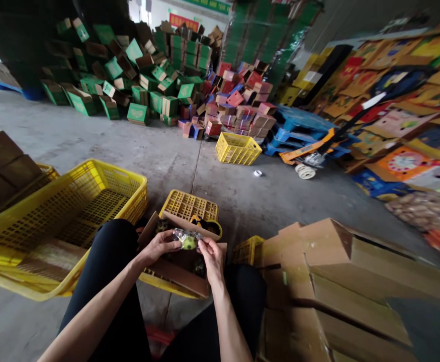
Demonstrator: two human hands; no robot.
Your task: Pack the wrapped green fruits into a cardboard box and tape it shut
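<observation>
At your far left stand brown cartons point(1, 166), and just beside them a large yellow plastic crate point(54, 211) sits tilted on the concrete floor, with flat cardboard lying in it. Behind it, well apart, green boxes point(129, 75) lie in a loose heap.

Your left hand point(163, 246) comes in over your left knee, its fingers curled narrowly around one end of a wrapped fruit point(188, 241). This is a small yellow-green piece in clear crinkled film, and the blur leaves its exact kind uncertain. It hangs between both hands, just above an open cardboard box point(178, 274) that rests on a low yellow crate between your knees. Your right hand point(211, 254) pinches the film at the other end, thumb and fingertips close together.

Just past the box sits a smaller yellow crate point(189, 205). Farther back on the floor are another yellow crate point(238, 148), red and pink boxes point(238, 100) behind it, and a roll of tape point(257, 173) near it.

To the right, a pallet jack point(310, 151) stands by blue pallets point(298, 123). A stack of flat brown cartons point(355, 281) lies beside your right knee, and printed cartons point(404, 100) lean along the far right.
</observation>
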